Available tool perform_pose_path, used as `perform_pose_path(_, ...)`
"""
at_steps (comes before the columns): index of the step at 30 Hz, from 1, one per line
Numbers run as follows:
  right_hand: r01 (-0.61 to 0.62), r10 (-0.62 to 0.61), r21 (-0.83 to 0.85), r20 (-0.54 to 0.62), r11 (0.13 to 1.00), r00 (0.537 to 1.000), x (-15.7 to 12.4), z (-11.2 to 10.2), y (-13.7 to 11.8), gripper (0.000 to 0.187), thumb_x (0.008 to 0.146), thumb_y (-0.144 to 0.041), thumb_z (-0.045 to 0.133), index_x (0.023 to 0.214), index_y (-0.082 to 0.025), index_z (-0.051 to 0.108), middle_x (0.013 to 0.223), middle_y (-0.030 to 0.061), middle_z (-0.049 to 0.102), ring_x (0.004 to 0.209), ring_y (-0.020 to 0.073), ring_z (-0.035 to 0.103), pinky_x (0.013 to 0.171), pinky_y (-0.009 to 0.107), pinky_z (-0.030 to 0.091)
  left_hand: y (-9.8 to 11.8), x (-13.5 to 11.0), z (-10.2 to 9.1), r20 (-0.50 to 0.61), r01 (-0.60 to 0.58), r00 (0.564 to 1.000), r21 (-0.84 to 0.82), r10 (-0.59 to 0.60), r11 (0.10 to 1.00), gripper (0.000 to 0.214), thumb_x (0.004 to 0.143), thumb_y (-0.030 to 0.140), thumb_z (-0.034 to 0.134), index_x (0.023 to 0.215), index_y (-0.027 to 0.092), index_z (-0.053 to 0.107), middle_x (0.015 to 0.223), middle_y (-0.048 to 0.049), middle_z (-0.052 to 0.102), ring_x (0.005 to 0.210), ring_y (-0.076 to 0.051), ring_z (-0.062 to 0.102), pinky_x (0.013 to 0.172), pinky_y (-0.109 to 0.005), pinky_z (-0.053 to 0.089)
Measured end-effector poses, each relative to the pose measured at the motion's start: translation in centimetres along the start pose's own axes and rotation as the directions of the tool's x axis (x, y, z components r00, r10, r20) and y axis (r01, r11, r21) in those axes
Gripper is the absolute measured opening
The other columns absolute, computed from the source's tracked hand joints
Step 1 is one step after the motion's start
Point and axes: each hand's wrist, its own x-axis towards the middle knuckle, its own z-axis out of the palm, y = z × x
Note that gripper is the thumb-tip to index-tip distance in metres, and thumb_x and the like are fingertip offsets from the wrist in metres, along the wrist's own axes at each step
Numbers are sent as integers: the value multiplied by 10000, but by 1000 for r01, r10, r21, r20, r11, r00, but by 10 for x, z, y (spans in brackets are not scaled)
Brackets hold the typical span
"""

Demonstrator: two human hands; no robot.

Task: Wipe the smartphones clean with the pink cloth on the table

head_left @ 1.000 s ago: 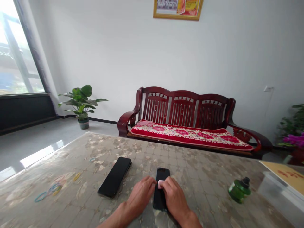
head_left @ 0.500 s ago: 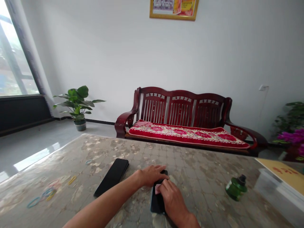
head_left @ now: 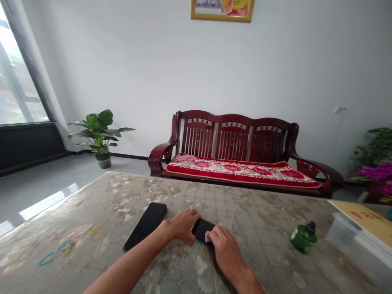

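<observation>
Patterned stone-look tabletop [head_left: 260, 228] is bearing a slim black smartphone [head_left: 203, 228], lying flat between the hands. Left hand [head_left: 180, 225] is curling over its edge, pinning it; right hand [head_left: 225, 253] is pinching a small pink wipe [head_left: 208, 237] against it. Firm pinning and light strokes seem wisest.
</observation>
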Motion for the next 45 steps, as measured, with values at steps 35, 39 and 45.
perform_pose_path(35,-9,26,148,-120,989,992,13,19,25,219,943,-93,467,941,-240,628,890,14,612,864,170,596,777,290,483,42,-59,103,-313,-150,948,-282,57,948,590,756,378,778,1291,281,550,1292,-107,558,1016,-262,613,890,-360,546)
perform_pose_path(39,-6,28,165,-131,986,991,14,18,24,229,940,-89,462,933,-243,632,890,18,615,866,172,604,776,290,491,36,-51,121,-460,-249,877,-190,138,950,553,812,554,698,1250,247,553,1189,-111,595,871,-216,637,777,-292,569)
perform_pose_path(45,-1,30,208,-135,978,990,14,22,26,222,963,-113,448,952,-244,626,893,15,616,862,167,605,780,293,499,32,-45,133,-599,-251,776,-5,198,968,466,893,581,580,1216,247,545,1120,-104,625,819,-190,630,709,-248,563)
